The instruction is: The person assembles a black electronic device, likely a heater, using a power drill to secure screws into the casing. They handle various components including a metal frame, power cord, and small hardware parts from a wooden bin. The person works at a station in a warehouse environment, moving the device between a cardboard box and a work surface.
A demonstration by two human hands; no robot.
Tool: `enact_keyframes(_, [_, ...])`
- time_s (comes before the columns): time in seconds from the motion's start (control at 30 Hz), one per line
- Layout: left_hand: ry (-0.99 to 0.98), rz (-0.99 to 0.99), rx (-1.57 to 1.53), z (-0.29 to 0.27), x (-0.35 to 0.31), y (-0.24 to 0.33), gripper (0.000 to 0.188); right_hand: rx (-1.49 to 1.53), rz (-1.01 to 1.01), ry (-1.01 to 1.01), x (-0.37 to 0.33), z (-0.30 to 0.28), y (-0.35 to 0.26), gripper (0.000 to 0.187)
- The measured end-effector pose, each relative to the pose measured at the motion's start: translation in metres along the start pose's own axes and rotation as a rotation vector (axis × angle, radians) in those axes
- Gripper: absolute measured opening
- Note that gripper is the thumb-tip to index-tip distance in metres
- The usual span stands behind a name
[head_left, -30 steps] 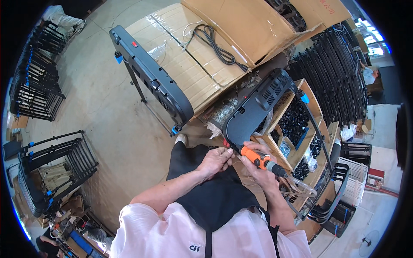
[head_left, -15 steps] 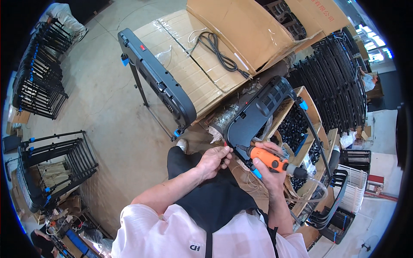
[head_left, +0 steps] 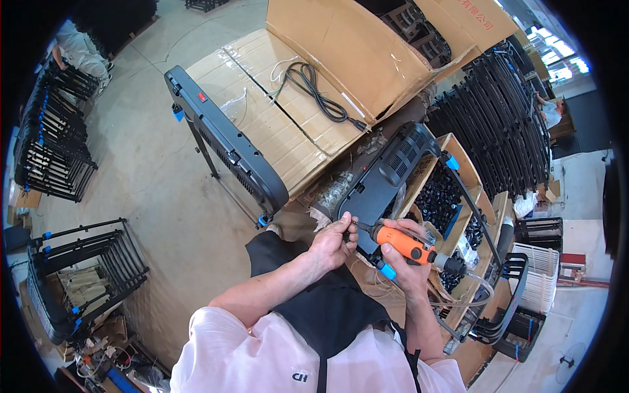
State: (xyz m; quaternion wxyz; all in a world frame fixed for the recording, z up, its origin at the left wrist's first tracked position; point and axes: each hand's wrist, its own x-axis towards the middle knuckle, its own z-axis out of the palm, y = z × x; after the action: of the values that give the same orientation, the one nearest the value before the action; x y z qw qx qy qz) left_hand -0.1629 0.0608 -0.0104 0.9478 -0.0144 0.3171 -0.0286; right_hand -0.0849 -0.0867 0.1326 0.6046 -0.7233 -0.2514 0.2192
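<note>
My right hand [head_left: 411, 263] is closed around an orange and black power screwdriver [head_left: 401, 243], a clear hose curving from its back end. Its bit points left and meets the fingertips of my left hand [head_left: 333, 243]. That left hand is pinched; small dark bits show under its curled fingers, too small to name. Just beyond both hands stands a black frame with a curved plastic housing [head_left: 371, 196], vents along its top and a blue clip [head_left: 386, 270] by the driver. A similar black frame [head_left: 226, 147] with a red switch [head_left: 202, 97] stands farther left.
A large cardboard box [head_left: 341, 49] lies ahead, a coiled black cable [head_left: 316, 92] on its flap. Wooden bins [head_left: 452, 141] of small black parts stand right, near stacked black frames [head_left: 491, 124]. More frames [head_left: 98, 255] stand left. A person [head_left: 82, 52] is far left, another [head_left: 552, 112] far right.
The screwdriver's bit and my left fingertips have come together; a gap lay between them before. The red bit beside my left fingertips is out of sight now. The whole view has shifted slightly.
</note>
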Motion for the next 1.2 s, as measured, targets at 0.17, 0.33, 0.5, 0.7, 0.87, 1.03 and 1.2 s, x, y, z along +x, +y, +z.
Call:
enact_keyframes(0.17, [0.004, -0.046, -0.035, 0.006, 0.007, 0.004, 0.028, -0.077, 0.008, -0.003, 0.008, 0.002, 0.0, 0.057])
enact_keyframes(0.33, [0.041, 0.017, 0.031, 0.02, 0.009, 0.007, 0.03, -0.057, 0.037, 0.031, 0.023, 0.011, -0.007, 0.054])
enact_keyframes(0.5, [-0.025, -0.01, 0.208, 0.012, 0.008, 0.005, 0.029, -0.087, -0.002, 0.019, 0.053, 0.018, 0.009, 0.055])
enact_keyframes(0.7, [-0.094, -0.084, 0.385, -0.01, 0.007, 0.01, 0.023, -0.121, 0.021, -0.034, 0.076, 0.032, 0.022, 0.046])
enact_keyframes(0.87, [-0.12, -0.068, 0.482, 0.004, -0.006, 0.022, 0.025, -0.204, 0.012, -0.108, 0.086, 0.037, 0.031, 0.035])
enact_keyframes(1.03, [-0.122, -0.053, 0.513, 0.004, -0.013, 0.028, 0.025, -0.217, 0.007, -0.128, 0.09, 0.037, 0.031, 0.034])
enact_keyframes(1.2, [-0.066, 0.001, 0.545, -0.015, -0.005, 0.031, 0.025, -0.228, 0.009, -0.126, 0.09, 0.038, 0.037, 0.039])
